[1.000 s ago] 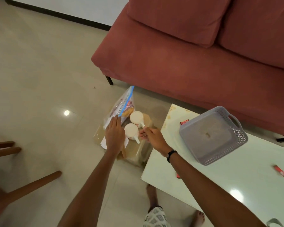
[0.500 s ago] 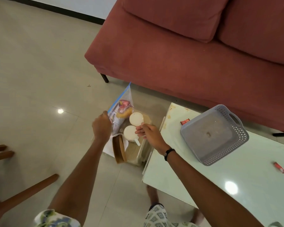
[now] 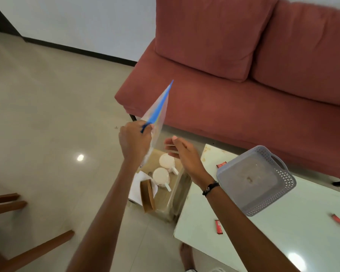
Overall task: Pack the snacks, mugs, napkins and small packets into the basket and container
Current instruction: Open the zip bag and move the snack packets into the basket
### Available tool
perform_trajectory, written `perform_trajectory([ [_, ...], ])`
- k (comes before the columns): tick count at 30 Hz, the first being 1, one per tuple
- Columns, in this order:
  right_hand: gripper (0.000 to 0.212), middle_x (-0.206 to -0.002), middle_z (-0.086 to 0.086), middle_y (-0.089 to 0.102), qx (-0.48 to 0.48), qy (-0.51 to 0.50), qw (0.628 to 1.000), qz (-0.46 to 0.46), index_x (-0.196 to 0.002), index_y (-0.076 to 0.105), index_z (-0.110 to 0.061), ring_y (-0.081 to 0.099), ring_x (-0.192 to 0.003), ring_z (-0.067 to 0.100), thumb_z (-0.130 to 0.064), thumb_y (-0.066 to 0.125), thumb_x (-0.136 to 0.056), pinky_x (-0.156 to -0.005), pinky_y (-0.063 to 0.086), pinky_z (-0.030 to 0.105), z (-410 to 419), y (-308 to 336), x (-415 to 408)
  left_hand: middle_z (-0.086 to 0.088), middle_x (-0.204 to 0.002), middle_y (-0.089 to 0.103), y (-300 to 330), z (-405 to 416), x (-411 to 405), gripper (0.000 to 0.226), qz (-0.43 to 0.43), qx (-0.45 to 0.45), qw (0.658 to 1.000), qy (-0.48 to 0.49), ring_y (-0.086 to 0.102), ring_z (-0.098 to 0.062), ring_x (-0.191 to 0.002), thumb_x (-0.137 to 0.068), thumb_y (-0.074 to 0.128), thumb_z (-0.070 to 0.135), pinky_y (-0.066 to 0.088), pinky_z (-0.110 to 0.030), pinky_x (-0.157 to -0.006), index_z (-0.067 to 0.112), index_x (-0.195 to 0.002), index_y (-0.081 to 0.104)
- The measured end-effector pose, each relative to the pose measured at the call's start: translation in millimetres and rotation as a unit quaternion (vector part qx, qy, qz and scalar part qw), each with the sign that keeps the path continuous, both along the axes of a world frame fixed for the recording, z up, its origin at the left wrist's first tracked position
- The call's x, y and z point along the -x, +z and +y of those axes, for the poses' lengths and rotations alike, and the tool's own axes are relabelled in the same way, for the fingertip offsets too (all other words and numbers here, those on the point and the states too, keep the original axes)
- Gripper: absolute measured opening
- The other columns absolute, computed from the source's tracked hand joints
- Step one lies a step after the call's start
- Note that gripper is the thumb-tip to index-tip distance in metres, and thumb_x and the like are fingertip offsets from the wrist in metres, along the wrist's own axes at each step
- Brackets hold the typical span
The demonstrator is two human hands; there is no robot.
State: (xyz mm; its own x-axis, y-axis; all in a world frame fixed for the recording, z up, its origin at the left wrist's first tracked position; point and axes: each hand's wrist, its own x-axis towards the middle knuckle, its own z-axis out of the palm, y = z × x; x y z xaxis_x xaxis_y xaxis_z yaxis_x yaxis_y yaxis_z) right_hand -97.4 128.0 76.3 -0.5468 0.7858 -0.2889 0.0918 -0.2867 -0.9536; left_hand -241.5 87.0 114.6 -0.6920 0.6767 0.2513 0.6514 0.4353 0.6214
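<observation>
My left hand grips a clear zip bag with a blue seal strip and holds it up above a clear container on the floor. Inside the container stand two white mugs, with white napkins and a brown flat piece beside them. My right hand hovers over the mugs with fingers spread and nothing in it. A grey plastic basket sits on the pale table. Small red packets lie on the table.
A red sofa stands behind the table and container. Wooden chair legs reach in at the lower left. My bare foot is on the tiled floor below the table's near edge.
My left hand has lifted the zip bag up out of the container. My right hand has let go of the mug handles and risen with its fingers apart. The view tilted upward.
</observation>
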Motion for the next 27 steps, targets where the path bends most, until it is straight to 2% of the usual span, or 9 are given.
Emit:
perform_trajectory([
  [3,0.034,-0.107,0.008,0.070,-0.008,-0.015,1.000,0.011,-0.109,0.066,-0.005,0.067,-0.097,0.015,-0.031,0.048,-0.098,-0.080,0.055,0.019,-3.4,32.9,-21.0,-0.002,-0.055,0.061,8.4,-5.3,-48.6,0.018,-0.044,-0.037,0.998,-0.006,0.053,-0.021,-0.049,-0.081,0.066,0.023,0.038,-0.026,-0.048,0.008,-0.073,0.073],
  [6,0.039,-0.094,0.011,0.073,-0.006,-0.058,0.998,-0.023,-0.092,0.070,-0.003,0.071,-0.088,0.018,-0.040,0.061,-0.089,-0.076,0.058,0.023,-10.0,48.2,-57.9,0.002,-0.056,0.062,8.2,-15.9,-105.0,0.014,-0.057,-0.070,0.995,-0.038,0.050,-0.013,-0.048,-0.080,0.069,0.022,0.030,-0.015,-0.048,0.012,-0.074,0.074],
  [8,0.038,-0.088,0.011,0.075,0.001,-0.086,0.995,-0.055,-0.083,0.073,-0.004,0.073,-0.081,0.019,-0.042,0.068,-0.083,-0.077,0.060,0.028,-16.4,47.5,-92.4,-0.002,-0.058,0.067,0.2,-25.8,-143.9,0.013,-0.062,-0.073,0.993,-0.065,0.055,-0.018,-0.048,-0.080,0.068,0.021,0.036,-0.022,-0.048,0.013,-0.072,0.074],
  [11,0.031,-0.085,0.019,0.074,0.020,-0.123,0.989,-0.083,-0.078,0.071,0.003,0.073,-0.077,0.022,-0.028,0.070,-0.083,-0.076,0.060,0.031,-28.6,39.0,-155.8,-0.004,-0.061,0.071,-13.8,-40.2,-205.7,0.010,-0.082,-0.052,0.991,-0.097,0.059,-0.020,-0.051,-0.078,0.066,0.017,0.046,-0.029,-0.050,0.012,-0.072,0.073],
  [15,0.023,-0.082,0.033,0.068,0.038,-0.171,0.976,-0.133,-0.078,0.065,0.016,0.070,-0.069,0.027,-0.006,0.062,-0.084,-0.062,0.060,0.023,-46.7,35.2,-247.5,0.001,-0.062,0.070,-14.1,-60.0,-295.7,0.006,-0.137,-0.023,0.979,-0.146,0.058,-0.012,-0.052,-0.076,0.072,0.017,0.035,-0.010,-0.049,0.013,-0.071,0.072],
  [17,0.021,-0.075,0.030,0.066,0.044,-0.184,0.971,-0.147,-0.077,0.066,0.016,0.067,-0.062,0.023,-0.003,0.060,-0.085,-0.054,0.056,0.018,-54.8,37.8,-292.0,0.002,-0.065,0.071,-13.1,-69.5,-338.6,0.010,-0.153,-0.020,0.972,-0.175,0.060,-0.011,-0.056,-0.077,0.072,0.021,0.039,-0.012,-0.054,0.013,-0.073,0.072],
  [21,0.016,-0.072,0.018,0.069,0.073,-0.218,0.963,-0.138,-0.076,0.070,0.007,0.067,-0.054,0.015,-0.001,0.059,-0.085,-0.052,0.055,0.016,-69.4,45.5,-371.6,0.001,-0.087,0.075,-12.1,-90.5,-410.4,0.021,-0.185,-0.020,0.955,-0.231,0.066,-0.012,-0.075,-0.081,0.069,0.032,0.048,-0.013,-0.070,0.014,-0.093,0.072],
  [24,0.019,-0.070,0.011,0.069,0.085,-0.231,0.963,-0.111,-0.071,0.068,-0.003,0.068,-0.052,0.012,-0.001,0.060,-0.087,-0.051,0.054,0.015,-81.7,49.4,-420.4,-0.002,-0.084,0.074,-13.0,-107.8,-455.3,0.024,-0.124,-0.022,0.959,-0.252,0.062,-0.012,-0.067,-0.084,0.066,0.034,0.039,-0.003,-0.062,0.015,-0.097,0.071],
  [27,0.016,-0.074,0.011,0.070,0.081,-0.237,0.964,-0.093,-0.073,0.068,-0.006,0.070,-0.056,0.011,-0.003,0.061,-0.087,-0.054,0.056,0.016,-92.1,51.2,-449.7,-0.010,-0.080,0.075,-7.6,-118.4,-485.0,0.022,-0.073,-0.015,0.962,-0.262,0.066,-0.024,-0.065,-0.087,0.063,0.023,0.050,-0.022,-0.063,0.010,-0.104,0.071],
])
